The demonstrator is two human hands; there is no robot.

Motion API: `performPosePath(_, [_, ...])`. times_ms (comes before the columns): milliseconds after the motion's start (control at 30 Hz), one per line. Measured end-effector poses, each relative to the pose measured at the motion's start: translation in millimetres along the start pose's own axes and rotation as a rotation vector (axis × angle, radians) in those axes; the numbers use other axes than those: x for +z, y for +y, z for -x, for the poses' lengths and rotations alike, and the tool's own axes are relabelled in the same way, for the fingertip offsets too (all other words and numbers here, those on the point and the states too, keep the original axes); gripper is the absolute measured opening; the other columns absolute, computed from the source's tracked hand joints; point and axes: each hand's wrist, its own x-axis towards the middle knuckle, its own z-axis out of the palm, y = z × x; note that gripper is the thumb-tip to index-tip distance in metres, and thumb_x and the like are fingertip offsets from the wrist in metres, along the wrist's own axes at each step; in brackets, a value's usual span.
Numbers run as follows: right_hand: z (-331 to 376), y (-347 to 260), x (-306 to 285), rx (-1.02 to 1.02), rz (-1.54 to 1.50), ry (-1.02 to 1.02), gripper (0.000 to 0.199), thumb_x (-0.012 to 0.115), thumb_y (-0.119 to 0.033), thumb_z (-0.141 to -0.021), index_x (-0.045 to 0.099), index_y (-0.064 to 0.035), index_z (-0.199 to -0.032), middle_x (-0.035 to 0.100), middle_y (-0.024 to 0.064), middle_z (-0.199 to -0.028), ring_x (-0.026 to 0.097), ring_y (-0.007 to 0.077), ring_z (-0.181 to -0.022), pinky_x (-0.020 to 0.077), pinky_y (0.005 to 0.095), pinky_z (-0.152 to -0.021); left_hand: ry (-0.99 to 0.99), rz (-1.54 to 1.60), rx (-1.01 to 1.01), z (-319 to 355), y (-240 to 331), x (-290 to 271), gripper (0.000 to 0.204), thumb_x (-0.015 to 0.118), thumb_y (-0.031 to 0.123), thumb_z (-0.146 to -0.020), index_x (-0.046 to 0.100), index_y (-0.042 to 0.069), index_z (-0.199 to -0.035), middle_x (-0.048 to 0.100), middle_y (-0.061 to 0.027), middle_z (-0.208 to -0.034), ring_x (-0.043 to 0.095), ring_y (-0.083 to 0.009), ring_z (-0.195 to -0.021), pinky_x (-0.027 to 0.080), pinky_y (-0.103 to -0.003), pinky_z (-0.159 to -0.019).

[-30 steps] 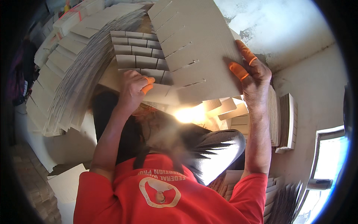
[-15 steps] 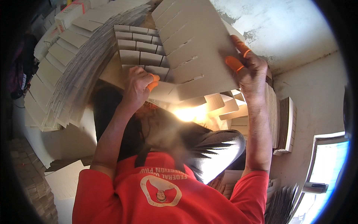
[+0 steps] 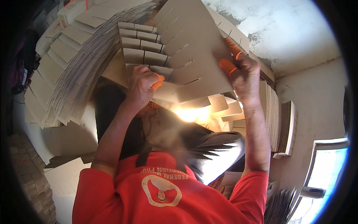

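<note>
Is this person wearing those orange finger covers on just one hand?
No, orange finger covers show on the tips of both the left hand and the right hand.

place: workshop, by its look | signs: fanned card stack [image 3: 80, 67], slotted card grid [image 3: 146, 44], bundled sheets [image 3: 271, 117], flaking wall [image 3: 294, 48]

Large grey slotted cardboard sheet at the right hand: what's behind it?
Past the upper right edge of the sheet: pale slotted cardboard. Below it: brightly lit pale cardboard pieces. Whatever lies behind its middle is covered.
</note>
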Motion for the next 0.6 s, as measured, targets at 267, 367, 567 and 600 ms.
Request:
performPosePath(267, [8.4,-19.6,10.9,0.017,0.061,-0.016,0.039,0.066,0.011,-0.083,0.061,0.0081,-0.122,0.061,0.0187,-0.132,0.06,0.0082,-0.099,0.0533,0.0244,-0.08,0.013,0.017,0.023,-0.5,-3.3,0.9,0.014,0.073,0.0,-0.069,0.07,0.006,-0.081,0.065,-0.0053,-0.072,0.058,-0.0239,-0.074,0.043,-0.037,-0.085])
performPosePath(367, [10.9,-11.8,13.9,-0.026,0.057,0.0,0.032,0.064,0.012,-0.084,0.062,0.0101,-0.116,0.059,0.0204,-0.133,0.062,0.0089,-0.098,0.054,0.0241,-0.078,0.028,0.004,0.024,0.3,-1.2,0.8,0.014,0.073,0.001,-0.069,0.07,0.007,-0.082,0.065,-0.0046,-0.072,0.058,-0.024,-0.074,0.043,-0.037,-0.086])
performPosePath(567, [6.1,9.9,32.3,-0.111,0.006,-0.119,0.02,0.06,0.014,-0.084,0.063,0.012,-0.104,0.056,0.0229,-0.135,0.065,0.0134,-0.103,0.0553,0.0254,-0.079,-0.011,0.015,0.021,-1.1,0.9,-1.5,0.019,0.078,0.004,-0.067,0.073,0.005,-0.085,0.067,-0.0057,-0.075,0.058,-0.0248,-0.075,0.044,-0.038,-0.085])
performPosePath(600, [4.3,14.1,38.7,-0.15,0.004,-0.135,0.019,0.06,0.015,-0.084,0.063,0.012,-0.103,0.055,0.0231,-0.136,0.065,0.0141,-0.104,0.0555,0.0258,-0.08,-0.01,0.022,0.012,-0.7,0.3,-1.3,0.018,0.078,0.004,-0.067,0.073,0.005,-0.084,0.067,-0.0058,-0.075,0.058,-0.0248,-0.074,0.044,-0.037,-0.084])
